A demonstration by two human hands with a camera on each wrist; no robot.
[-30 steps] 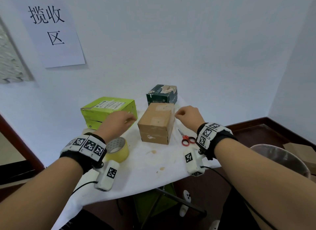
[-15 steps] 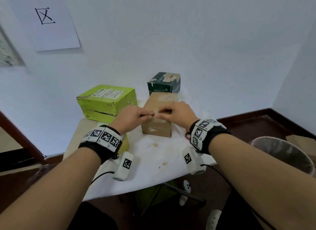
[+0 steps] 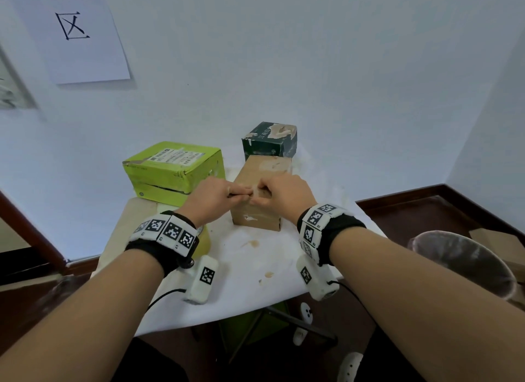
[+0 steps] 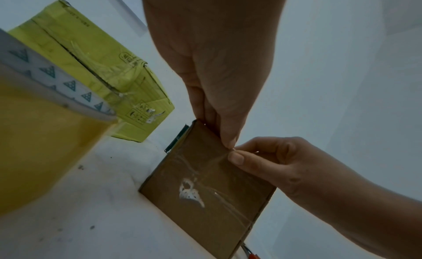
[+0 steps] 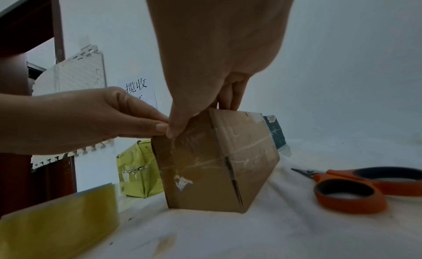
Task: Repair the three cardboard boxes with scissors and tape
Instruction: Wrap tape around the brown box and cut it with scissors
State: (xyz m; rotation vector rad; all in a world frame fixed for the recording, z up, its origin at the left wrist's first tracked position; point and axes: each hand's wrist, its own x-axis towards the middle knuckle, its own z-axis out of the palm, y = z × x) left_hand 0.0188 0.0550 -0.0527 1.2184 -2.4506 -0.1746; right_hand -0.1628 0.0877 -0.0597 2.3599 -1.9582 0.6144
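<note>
- The table (image 3: 255, 285) with a white cloth is holding all three boxes, and none of them is looking fixed with new tape yet, so most of the job is still waiting, I think.
- The green box (image 3: 173, 168) is sitting at the back left with a split along its side.
- The brown box (image 3: 262, 199) is standing in the middle, and old clear tape is crossing its front.
- The dark box (image 3: 270, 140) is hiding partly behind the brown box.
- The left hand (image 3: 211, 201) and the right hand (image 3: 284, 195) are both pinching at the top front edge of the brown box, fingertips meeting.
- The tape roll (image 4: 45, 136) is lying near the left wrist, not being used.
- The scissors (image 5: 356, 189) are lying on the cloth to the right, not being used.
- What the fingertips are pinching is too small to tell; it is maybe a loose end of old tape.
</note>
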